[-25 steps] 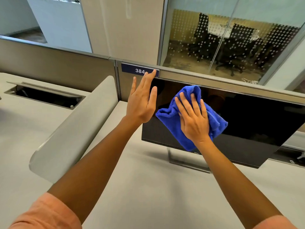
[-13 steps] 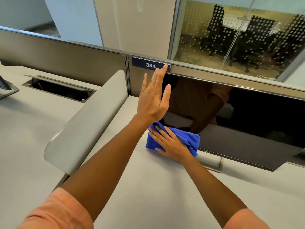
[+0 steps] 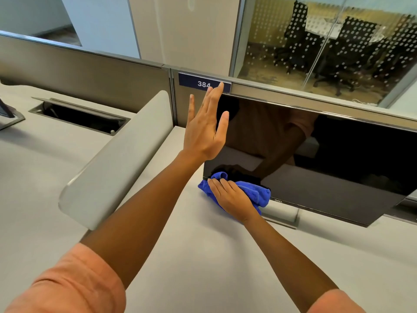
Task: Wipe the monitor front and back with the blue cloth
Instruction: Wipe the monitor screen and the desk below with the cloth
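The right hand (image 3: 232, 196) presses flat fingers (image 3: 217, 184) on the plush blue cloth (image 3: 259, 193) at the glossy black monitor (image 3: 316, 166)'s lower-left corner; the left hand (image 3: 204, 132), fingers straight, empty, sits at its left edge.

Fluffy blue cloth (image 3: 257, 192), glossy black monitor (image 3: 327, 154) (mirror-like), matt desk (image 3: 203, 256)

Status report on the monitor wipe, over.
Left hand open at monitor top-left corner. Right hand flat, pressing cloth on bottom-left corner. Partition close behind.
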### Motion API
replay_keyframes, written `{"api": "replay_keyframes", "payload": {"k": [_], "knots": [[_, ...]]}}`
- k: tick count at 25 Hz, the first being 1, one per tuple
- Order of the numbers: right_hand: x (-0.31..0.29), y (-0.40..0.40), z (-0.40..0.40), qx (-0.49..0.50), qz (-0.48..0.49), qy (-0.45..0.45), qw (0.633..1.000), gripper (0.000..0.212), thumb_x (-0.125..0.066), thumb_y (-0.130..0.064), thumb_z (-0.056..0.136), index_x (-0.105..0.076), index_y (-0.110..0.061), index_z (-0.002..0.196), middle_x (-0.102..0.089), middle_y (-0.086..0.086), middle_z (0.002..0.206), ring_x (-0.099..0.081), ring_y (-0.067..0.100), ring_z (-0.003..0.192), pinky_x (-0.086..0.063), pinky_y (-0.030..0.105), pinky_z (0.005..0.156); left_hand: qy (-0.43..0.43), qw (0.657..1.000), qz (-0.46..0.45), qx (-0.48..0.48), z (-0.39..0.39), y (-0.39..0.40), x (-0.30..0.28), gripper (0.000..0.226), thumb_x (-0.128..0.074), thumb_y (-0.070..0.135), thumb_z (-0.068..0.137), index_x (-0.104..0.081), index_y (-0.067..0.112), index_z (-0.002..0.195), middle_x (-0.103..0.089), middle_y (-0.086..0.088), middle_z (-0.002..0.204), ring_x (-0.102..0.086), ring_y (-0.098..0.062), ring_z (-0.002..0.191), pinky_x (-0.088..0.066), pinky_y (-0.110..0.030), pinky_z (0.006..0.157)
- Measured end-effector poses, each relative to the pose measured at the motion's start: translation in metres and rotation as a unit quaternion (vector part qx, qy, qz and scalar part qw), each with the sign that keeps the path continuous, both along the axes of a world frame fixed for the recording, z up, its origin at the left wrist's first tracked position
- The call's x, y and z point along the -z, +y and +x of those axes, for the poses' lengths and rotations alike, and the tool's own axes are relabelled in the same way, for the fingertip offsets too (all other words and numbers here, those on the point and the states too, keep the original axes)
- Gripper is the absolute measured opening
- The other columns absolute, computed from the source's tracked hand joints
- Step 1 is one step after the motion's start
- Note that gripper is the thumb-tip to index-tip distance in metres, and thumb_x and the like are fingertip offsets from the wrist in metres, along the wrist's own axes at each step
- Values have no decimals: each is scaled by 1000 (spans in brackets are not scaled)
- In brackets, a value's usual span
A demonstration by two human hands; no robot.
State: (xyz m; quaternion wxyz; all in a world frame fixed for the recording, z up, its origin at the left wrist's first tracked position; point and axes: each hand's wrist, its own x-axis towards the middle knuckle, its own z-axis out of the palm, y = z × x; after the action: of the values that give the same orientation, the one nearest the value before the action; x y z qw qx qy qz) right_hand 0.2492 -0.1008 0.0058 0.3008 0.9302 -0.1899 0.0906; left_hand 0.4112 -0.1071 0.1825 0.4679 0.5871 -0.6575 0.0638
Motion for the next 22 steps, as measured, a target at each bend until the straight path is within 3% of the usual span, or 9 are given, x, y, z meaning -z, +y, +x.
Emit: {"api": "replay_keyframes", "payload": {"k": [8,13,22], "knots": [[-10,20,-43,136,14,2,991,48,-73,-18,83,-53,-4,124,-66,13,112,-64,29,99,-54,40,87,-53,998,28,-29,2,5,-8,59,-34,38,102,-19,22,157,-30,2,161,-17,-14,151,16,-39,120],[-21,32,-96,194,24,8,981,43,-77,-21,77,-64,-7,116,-68,11,107,-66,27,96,-54,37,84,-77,995,46,-46,-1,9,-15,61,-34,42,101,-19,22,157,-30,1,161,-17,-16,152,9,-53,121],[-20,46,-182,332,96,2,939,61,-93,-23,54,-69,-3,106,-69,16,91,-67,33,77,-55,42,68,-61,995,62,-55,-11,12,-19,61,-33,46,100,-20,24,155,-29,1,161,-16,-18,152,4,-51,123]]}}
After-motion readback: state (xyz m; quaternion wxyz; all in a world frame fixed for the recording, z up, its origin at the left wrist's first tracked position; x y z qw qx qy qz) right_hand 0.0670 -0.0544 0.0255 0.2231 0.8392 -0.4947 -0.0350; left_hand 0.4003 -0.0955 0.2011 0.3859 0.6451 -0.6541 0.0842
